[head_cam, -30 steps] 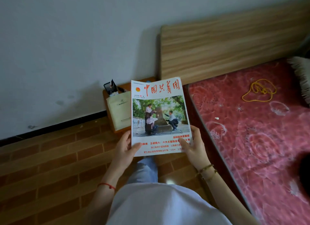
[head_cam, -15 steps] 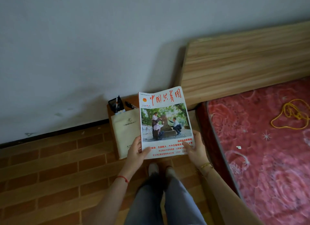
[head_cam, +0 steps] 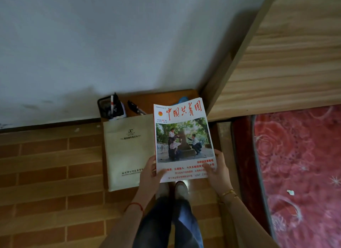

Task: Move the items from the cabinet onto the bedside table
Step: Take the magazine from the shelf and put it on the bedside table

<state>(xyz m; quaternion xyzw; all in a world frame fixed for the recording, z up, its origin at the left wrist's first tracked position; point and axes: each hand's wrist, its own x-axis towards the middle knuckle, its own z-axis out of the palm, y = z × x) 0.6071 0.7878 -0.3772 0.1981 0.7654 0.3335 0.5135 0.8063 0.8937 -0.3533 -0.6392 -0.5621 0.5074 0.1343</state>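
Observation:
I hold a magazine [head_cam: 182,138] with a white cover, red characters and a photo, over the right half of the small brown bedside table [head_cam: 162,98]. My left hand [head_cam: 150,174] grips its lower left corner and my right hand [head_cam: 216,169] grips its lower right corner. Whether the magazine touches the table I cannot tell. A beige paper bag [head_cam: 128,151] lies flat on the table's left half, beside the magazine. A black pen holder [head_cam: 110,107] with pens stands at the table's back left, and a dark pen [head_cam: 135,107] lies next to it.
The table stands against a white wall [head_cam: 110,44], between brick-patterned floor [head_cam: 49,174] on the left and a wooden headboard [head_cam: 286,63] with a red floral mattress [head_cam: 299,164] on the right. Something blue [head_cam: 182,100] peeks out behind the magazine. My legs and shoes [head_cam: 174,189] are below.
I have come closer to the bedside table and now look down more steeply. The magazine has come lower and further over the table's right half, both hands still gripping its bottom corners.

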